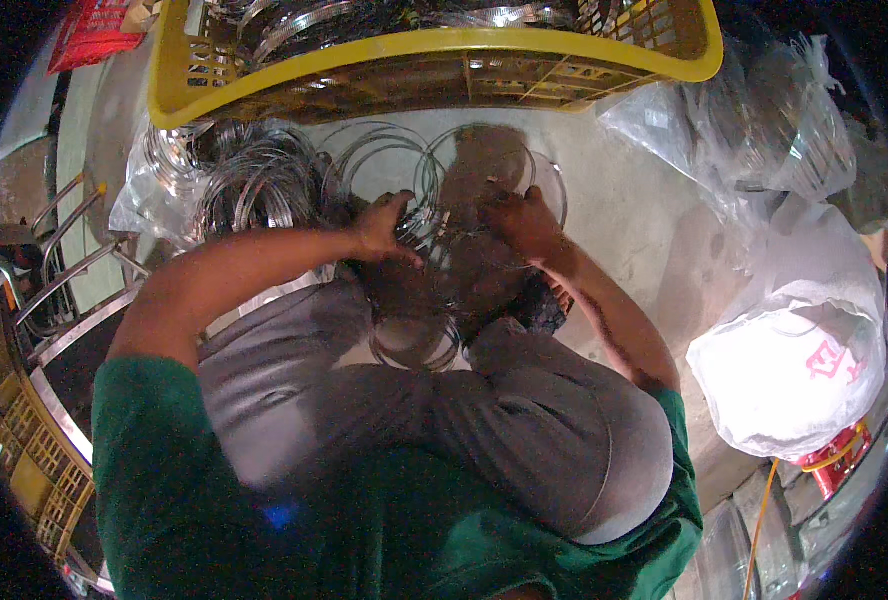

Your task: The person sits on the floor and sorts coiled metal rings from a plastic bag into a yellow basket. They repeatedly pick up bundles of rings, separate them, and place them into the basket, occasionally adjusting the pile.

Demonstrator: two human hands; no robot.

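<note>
Several thin metal hoop clamps [384, 140] lie spread and overlapping on the pale floor between my legs. My left hand [386, 228] is over their near-left part, thumb and fingers apart beside a cluster of small shiny clamp ends [422, 226]. To the right, my right hand [526, 225] has its fingers curled closed at a large thin metal hoop [565, 195], which loops around it. Shadow hides the fingertips. More hoops [419, 366] show between my thighs.
Ahead stands a yellow plastic crate [444, 45] of metal bands. A heap of coiled hoops [264, 185] is at left, near metal-framed racks [74, 250]. Clear plastic bags [744, 120] lie at far right. A white sack [789, 370] stands nearer on that side.
</note>
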